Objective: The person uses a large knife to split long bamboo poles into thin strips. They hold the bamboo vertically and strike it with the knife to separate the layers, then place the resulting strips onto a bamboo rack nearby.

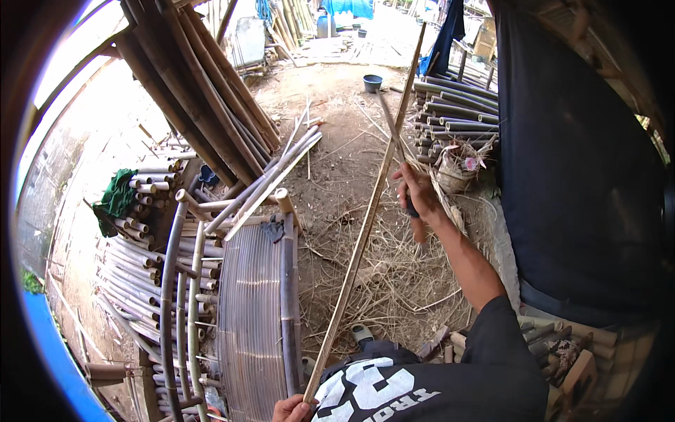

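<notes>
A long split bamboo strip (355,257) slants from my waist up toward the far right. My left hand (292,409), at the lower edge, is closed around its near end. My right hand (419,193) grips a long knife by its dark handle, whose brown end sticks out below the fist. The knife's blade (391,125) points up and away, crossing the strip near its far part. Whether the blade touches or only overlaps the strip, I cannot tell.
A bamboo bench (249,316) with a slatted seat stands at my left, beside stacked poles (130,271). Tall bamboo poles (200,91) lean behind it. Shavings (394,281) litter the ground. Right are a pole stack (460,112), a basket (455,177) and a dark sheet (576,183).
</notes>
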A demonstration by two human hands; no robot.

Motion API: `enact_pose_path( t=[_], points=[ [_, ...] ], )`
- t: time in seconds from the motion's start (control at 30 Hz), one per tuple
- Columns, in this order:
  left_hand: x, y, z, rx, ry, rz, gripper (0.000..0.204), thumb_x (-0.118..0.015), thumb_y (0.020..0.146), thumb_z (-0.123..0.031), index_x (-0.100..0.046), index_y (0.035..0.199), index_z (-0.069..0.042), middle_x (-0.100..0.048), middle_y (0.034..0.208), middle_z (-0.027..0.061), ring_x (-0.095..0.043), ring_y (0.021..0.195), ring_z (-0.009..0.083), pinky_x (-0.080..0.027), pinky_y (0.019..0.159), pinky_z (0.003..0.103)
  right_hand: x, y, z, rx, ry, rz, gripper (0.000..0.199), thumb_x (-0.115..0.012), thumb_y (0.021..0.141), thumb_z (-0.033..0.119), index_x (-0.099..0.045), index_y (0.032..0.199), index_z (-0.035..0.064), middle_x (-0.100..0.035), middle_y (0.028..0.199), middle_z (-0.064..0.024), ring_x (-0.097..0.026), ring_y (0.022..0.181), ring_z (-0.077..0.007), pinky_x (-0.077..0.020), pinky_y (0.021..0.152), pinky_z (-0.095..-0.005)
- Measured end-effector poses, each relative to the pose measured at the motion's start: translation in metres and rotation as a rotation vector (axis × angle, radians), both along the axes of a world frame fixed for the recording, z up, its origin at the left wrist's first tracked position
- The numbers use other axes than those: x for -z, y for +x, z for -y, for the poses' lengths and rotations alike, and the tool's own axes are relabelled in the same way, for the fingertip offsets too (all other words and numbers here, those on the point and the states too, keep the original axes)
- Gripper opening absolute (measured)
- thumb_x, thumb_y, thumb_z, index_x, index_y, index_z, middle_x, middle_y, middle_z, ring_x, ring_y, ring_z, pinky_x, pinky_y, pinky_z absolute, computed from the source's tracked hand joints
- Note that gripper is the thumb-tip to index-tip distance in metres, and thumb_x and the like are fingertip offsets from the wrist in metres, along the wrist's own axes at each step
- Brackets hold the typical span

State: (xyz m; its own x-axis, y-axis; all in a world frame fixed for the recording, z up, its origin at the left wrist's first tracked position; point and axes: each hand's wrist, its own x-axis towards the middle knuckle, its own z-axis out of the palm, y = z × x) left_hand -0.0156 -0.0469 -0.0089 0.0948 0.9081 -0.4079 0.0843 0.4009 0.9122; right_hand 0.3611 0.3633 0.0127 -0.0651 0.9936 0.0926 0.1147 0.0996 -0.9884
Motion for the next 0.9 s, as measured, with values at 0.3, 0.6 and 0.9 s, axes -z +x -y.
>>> enact_pose_path(
  t=[0.3,0.6,0.9],
  points=[
    [0.021,0.012,-0.015,-0.03,0.618,-0.508,0.023,-0.066,0.084,-0.005,-0.067,0.106,-0.001,-0.057,0.069,0.0103,-0.057,0.058,0.0241,-0.046,0.055,0.037,-0.004,-0.038,0.042,-0.034,-0.017,-0.564,0.027,-0.067,0.09,0.029,-0.057,0.101,0.0064,-0.059,0.079,-0.0042,-0.05,0.054,-0.0066,-0.0448,0.05,-0.0236],
    [0.004,0.06,-0.152,0.233,-0.052,0.661,0.044,-0.06,0.096,-0.024,-0.052,0.127,0.005,-0.059,0.09,0.0061,-0.059,0.078,0.0133,-0.05,0.068,0.027,-0.003,-0.097,0.084,-0.471,-0.032,-0.703,0.028,-0.067,0.092,0.025,-0.061,0.106,0.0017,-0.063,0.086,-0.0101,-0.053,0.055,-0.0079,-0.0446,0.049,-0.0219],
    [0.005,0.072,-0.135,-0.008,0.006,0.625,0.041,-0.054,0.099,-0.023,-0.053,0.13,0.005,-0.06,0.085,0.0051,-0.051,0.056,0.0078,-0.038,0.047,0.019,-0.011,-0.101,0.08,-0.208,-0.218,-0.496,0.037,-0.069,0.09,0.03,-0.062,0.108,-0.0014,-0.069,0.081,-0.0124,-0.056,0.052,-0.007,-0.0478,0.048,-0.0218]
  ],
)
